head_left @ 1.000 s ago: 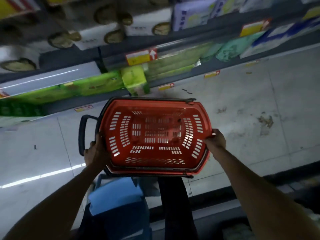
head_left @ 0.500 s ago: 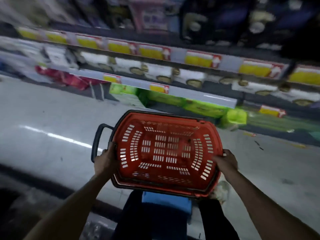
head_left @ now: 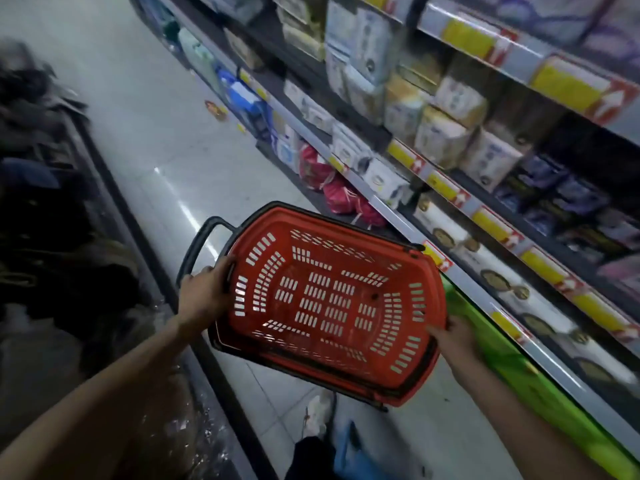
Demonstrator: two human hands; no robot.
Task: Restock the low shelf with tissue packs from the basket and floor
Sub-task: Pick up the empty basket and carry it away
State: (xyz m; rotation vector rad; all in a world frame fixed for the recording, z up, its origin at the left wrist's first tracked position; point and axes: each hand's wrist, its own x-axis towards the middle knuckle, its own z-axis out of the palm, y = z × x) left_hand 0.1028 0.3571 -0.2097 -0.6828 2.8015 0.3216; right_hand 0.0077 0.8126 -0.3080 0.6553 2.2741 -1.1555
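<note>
fingers of left hand grip basket end | right hand grips opposite end

One view only, worn on the head, wide-angle, facing forward and down the aisle. It's tilted: the floor runs away to the upper left and the shelves slant down the right side. It's close in, with forearms entering from the bottom edge and the left hand and right hand holding the basket dead centre. The far end is blurred.
</note>
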